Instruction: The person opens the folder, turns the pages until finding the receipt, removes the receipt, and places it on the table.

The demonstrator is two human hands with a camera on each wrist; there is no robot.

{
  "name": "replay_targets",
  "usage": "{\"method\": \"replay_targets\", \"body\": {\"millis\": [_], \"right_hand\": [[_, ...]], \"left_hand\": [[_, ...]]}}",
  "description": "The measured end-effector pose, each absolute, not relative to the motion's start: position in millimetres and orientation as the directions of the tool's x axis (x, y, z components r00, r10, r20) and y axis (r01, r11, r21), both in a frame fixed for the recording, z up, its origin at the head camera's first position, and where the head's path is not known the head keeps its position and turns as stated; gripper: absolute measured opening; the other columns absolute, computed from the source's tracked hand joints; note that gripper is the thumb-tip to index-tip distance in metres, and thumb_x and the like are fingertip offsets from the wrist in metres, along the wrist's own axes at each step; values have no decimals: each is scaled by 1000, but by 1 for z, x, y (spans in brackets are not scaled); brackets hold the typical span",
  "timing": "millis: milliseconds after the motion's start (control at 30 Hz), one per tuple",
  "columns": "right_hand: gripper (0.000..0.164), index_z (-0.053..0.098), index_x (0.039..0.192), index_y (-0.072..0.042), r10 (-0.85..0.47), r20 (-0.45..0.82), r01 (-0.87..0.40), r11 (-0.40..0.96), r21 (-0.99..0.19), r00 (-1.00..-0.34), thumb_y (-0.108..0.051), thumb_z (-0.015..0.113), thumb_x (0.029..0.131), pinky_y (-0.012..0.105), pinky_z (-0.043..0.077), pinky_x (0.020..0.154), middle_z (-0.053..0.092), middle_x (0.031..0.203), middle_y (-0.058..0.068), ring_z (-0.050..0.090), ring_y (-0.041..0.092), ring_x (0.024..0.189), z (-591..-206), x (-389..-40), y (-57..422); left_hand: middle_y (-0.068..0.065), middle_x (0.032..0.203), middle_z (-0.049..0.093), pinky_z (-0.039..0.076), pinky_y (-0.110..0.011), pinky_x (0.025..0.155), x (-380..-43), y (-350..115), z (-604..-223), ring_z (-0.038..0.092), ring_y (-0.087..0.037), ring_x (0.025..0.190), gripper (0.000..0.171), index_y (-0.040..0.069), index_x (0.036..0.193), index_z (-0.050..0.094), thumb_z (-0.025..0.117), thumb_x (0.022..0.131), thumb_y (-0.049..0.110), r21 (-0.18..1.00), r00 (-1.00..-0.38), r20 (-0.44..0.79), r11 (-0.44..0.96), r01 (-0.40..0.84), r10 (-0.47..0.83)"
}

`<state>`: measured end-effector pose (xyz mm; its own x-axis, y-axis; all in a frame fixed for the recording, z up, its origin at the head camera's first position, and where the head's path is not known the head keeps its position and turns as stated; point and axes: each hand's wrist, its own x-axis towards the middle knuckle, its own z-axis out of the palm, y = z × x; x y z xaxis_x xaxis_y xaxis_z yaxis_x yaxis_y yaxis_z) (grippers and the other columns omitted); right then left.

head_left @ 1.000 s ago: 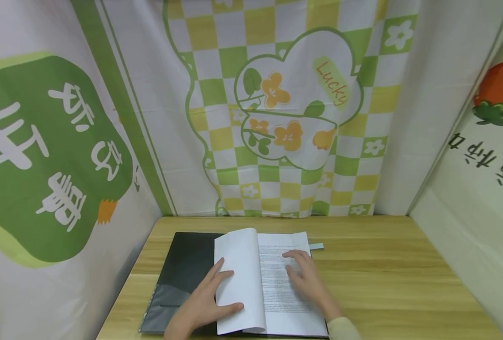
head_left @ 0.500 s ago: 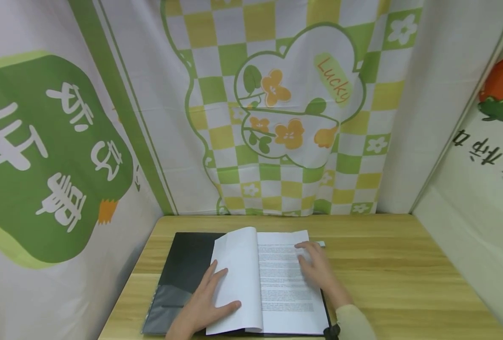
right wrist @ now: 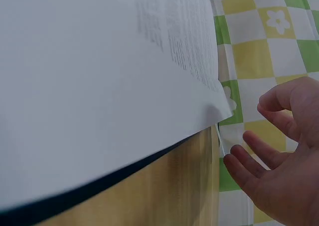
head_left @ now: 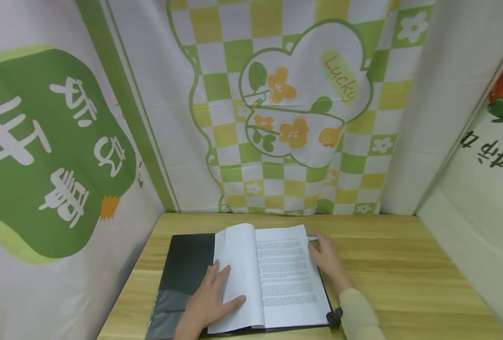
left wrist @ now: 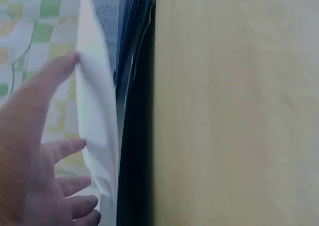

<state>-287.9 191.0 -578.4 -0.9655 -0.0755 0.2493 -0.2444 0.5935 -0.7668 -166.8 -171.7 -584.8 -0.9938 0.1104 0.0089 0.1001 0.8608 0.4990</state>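
A black folder (head_left: 187, 264) lies spread on the table, holding white sheets. The turned sheets (head_left: 239, 252) curve over to the left, blank side up; a printed page (head_left: 283, 274) faces up on the right. My left hand (head_left: 206, 302) rests on the turned sheets with fingers spread, its fingertips along the paper (left wrist: 97, 106) in the left wrist view. At the page's upper right edge is my right hand (head_left: 329, 262), beside a pale blue tab (head_left: 312, 238) that sticks out. In the right wrist view its fingers are loosely bent, one fingertip right at the tab's end.
The wooden table (head_left: 404, 283) extends to the right of the folder. A checkered curtain (head_left: 277, 189) hangs behind the table, with printed cloth walls on the left and right. A small black object (head_left: 334, 317) sits at the right sleeve (head_left: 357, 314).
My right hand has moved right, from over the printed page to its upper right edge by the tab. The left hand stays on the turned sheets, nearly unmoved.
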Motion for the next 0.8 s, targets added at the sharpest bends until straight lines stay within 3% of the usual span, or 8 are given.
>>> {"method": "replay_targets", "body": {"millis": [233,433,600,800], "right_hand": [[37,61,136,10,-61,214,-207,597,-775,-975,-4,60,102,65,41,111,61,136,33,55,51,130,-572,-298,193],[40,57,144,6,-68,128,-144,555,-819,-989,-9,57,107,62,43,112,55,147,32,54,49,133,-572,-309,185],[40,56,144,6,-83,127,-151,549,-822,-988,-10,55,107,62,43,113,54,149,31,54,52,134,-571,-319,182],[40,55,143,9,-111,125,-166,535,-828,-986,-7,55,107,62,39,116,53,148,33,50,53,137,-572,-329,182]], "left_hand": [[-22,173,21,43,-63,113,-188,-143,-579,24,-46,157,105,12,162,43,61,87,83,421,-970,131,875,240,203],[-22,174,14,30,-58,124,-201,-123,-575,14,-45,160,104,8,163,39,67,88,75,400,-947,159,859,320,278],[-24,174,15,26,-60,125,-207,-110,-573,14,-47,159,96,8,160,44,75,88,61,313,-929,119,874,371,352],[-19,176,13,19,-59,127,-209,-104,-573,10,-44,161,86,9,162,42,74,93,50,281,-948,15,909,309,317]]}}
